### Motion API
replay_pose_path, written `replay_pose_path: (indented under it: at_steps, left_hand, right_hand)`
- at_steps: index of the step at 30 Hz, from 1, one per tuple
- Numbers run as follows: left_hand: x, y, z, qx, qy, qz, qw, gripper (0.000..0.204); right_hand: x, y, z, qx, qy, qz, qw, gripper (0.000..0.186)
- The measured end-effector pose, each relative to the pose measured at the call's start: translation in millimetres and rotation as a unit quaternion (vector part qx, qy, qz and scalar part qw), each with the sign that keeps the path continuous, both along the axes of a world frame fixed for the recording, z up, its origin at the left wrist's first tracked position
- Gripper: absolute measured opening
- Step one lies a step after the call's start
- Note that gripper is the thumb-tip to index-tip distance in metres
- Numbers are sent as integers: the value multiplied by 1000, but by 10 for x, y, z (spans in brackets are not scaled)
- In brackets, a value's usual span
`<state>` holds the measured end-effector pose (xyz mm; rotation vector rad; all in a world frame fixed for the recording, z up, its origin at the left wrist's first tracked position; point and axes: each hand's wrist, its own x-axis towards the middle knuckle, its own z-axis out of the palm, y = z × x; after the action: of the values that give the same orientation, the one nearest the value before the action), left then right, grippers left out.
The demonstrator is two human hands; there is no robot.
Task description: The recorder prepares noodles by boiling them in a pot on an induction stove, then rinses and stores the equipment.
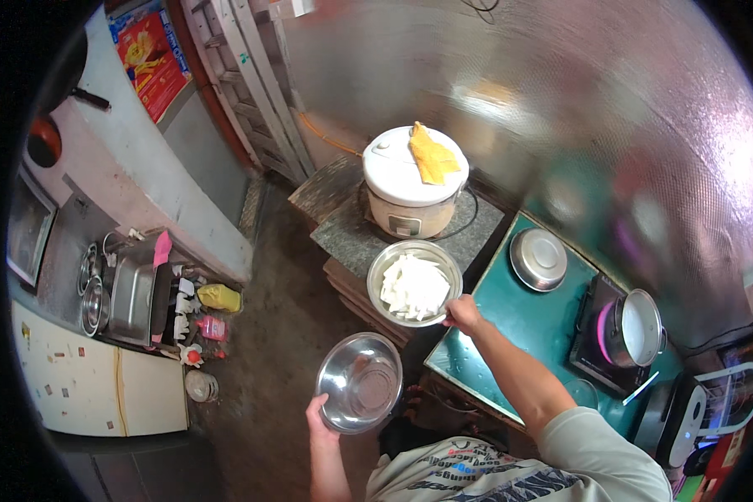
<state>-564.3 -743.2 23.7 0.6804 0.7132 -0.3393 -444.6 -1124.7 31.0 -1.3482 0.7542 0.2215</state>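
Observation:
My left hand [320, 418] grips the rim of a shiny steel bowl [336, 364], which is tilted and shows nothing inside. With my right hand [463, 315] I hold a second metal bowl [374, 280] by its near right rim. White cut strips [413, 286] of some food fill much of it; their kind I cannot tell. This bowl is in front of a white rice cooker [410, 197], near the edge of the grey slab under it. A yellow cloth [432, 155] lies on the cooker's lid.
On the green table [485, 335] at right are an upturned metal bowl [538, 259], a pot [637, 328] on a black electric cooker [590, 356], and a clear glass dish [581, 391]. A steel sink [134, 301], bottles and a white fridge [92, 376] stand at left. A cord [475, 217] runs beside the rice cooker.

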Motion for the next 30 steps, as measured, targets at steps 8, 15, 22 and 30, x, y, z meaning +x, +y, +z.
replay_pose_path:
  at_steps: [8, 15, 22, 30]
  left_hand:
    - [416, -414, 74, 15, -51, -78, 996, 47]
    - [387, -972, 511, -27, -77, -234, 969, 56]
    - [341, -1631, 420, -36, -57, -314, 947, 51]
    - [11, -1806, 387, -56, -64, -349, 933, 48]
  right_hand:
    - [-1363, -697, 771, -73, -58, -40, 995, 21]
    - [-2866, -1441, 1896, -214, -48, -145, 965, 23]
    - [-3914, -2534, 2650, -371, -60, -289, 880, 25]
    - [-4355, -3445, 2803, -471, 83, -333, 813, 25]
